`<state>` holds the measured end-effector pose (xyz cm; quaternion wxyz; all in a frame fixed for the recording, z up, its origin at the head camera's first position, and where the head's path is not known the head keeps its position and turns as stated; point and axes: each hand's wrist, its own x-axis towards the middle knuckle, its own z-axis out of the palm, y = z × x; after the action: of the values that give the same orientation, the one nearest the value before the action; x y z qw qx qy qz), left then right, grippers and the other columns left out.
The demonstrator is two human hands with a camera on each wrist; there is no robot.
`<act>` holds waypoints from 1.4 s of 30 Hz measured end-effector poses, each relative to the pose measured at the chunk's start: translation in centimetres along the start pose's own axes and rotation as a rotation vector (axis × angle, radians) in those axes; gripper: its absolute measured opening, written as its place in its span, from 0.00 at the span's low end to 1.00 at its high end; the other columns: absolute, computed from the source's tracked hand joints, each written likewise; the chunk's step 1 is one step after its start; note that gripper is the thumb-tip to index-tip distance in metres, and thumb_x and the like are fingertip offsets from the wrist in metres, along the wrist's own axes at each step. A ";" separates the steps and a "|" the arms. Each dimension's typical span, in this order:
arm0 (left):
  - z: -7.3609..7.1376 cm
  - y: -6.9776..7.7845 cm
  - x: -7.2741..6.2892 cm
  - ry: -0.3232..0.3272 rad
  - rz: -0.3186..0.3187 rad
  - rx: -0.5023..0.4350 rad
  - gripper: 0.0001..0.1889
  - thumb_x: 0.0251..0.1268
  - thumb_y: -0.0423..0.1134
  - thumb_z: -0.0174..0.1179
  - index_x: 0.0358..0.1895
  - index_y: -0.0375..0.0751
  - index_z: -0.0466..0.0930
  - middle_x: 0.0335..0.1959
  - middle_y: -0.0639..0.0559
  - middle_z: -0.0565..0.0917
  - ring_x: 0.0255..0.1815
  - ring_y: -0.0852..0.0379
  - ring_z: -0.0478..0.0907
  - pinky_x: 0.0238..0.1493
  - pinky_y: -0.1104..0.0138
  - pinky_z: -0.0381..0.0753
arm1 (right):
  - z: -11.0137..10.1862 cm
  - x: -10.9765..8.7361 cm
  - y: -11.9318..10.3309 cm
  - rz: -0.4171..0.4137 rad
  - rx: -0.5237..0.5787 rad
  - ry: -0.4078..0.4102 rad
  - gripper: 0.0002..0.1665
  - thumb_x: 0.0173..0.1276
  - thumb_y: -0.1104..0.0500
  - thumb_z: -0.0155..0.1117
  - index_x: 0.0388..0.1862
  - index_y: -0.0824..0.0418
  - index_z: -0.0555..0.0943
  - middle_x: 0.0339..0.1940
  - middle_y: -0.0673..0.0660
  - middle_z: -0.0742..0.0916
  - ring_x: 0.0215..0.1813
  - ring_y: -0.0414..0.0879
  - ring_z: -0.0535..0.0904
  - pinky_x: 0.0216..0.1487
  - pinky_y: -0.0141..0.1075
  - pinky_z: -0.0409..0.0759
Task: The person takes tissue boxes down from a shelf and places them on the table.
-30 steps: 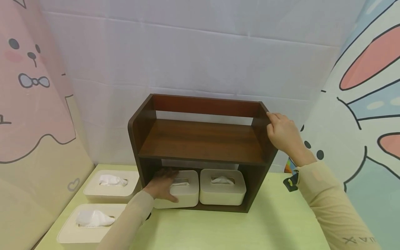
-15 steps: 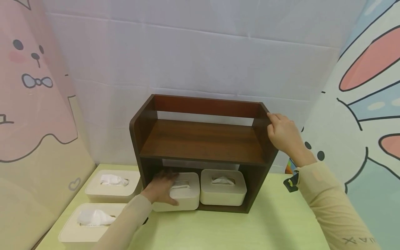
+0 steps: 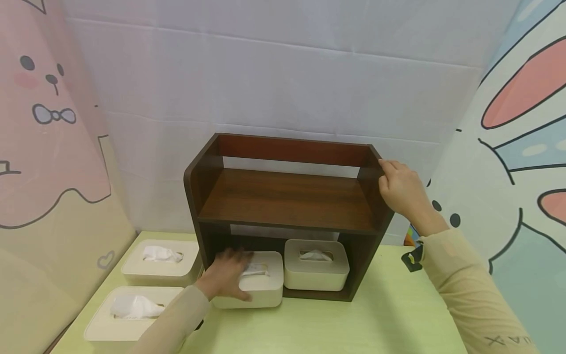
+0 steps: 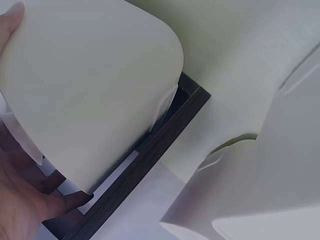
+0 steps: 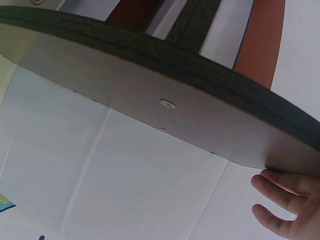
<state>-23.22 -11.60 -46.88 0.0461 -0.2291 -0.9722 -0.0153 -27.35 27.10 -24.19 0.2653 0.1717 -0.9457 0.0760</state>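
A dark brown two-tier wooden desk shelf point(image 3: 287, 196) stands against the wall. My left hand point(image 3: 226, 276) grips a cream tissue box point(image 3: 267, 290) at the lower tier's left, thumb on its front, fingers toward its far side. The front of that box juts out past the shelf. In the left wrist view the tissue box point(image 4: 90, 85) tilts across the frame, with fingers point(image 4: 55, 202) at its lower end. My right hand point(image 3: 401, 191) holds the upper edge of the shelf's right side panel; its fingertips touch the panel's outer face in the right wrist view.
Beside the held box, another tissue box point(image 3: 316, 280) sits inside the lower tier. Two more tissue boxes, one behind point(image 3: 156, 275) and one in front point(image 3: 110, 327), stand on the green table point(image 3: 336, 329) at left. A small black object point(image 3: 412, 259) lies at right.
My left hand has drawn the left tissue box forward, out over the shelf's front edge toward me. The right hand keeps its place on the side panel.
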 end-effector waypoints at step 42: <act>0.7 2.8 -7.5 0.095 0.115 0.049 0.55 0.24 0.75 0.62 0.61 0.44 0.67 0.54 0.39 0.73 0.51 0.37 0.69 0.44 0.40 0.70 | -0.1 0.1 0.0 0.005 0.007 -0.005 0.26 0.65 0.64 0.39 0.59 0.75 0.68 0.55 0.74 0.75 0.56 0.68 0.70 0.53 0.60 0.68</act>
<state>-15.39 -12.41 -48.32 0.0985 -0.2823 -0.9543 0.0003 -27.35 27.09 -24.10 0.2621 0.1706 -0.9465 0.0795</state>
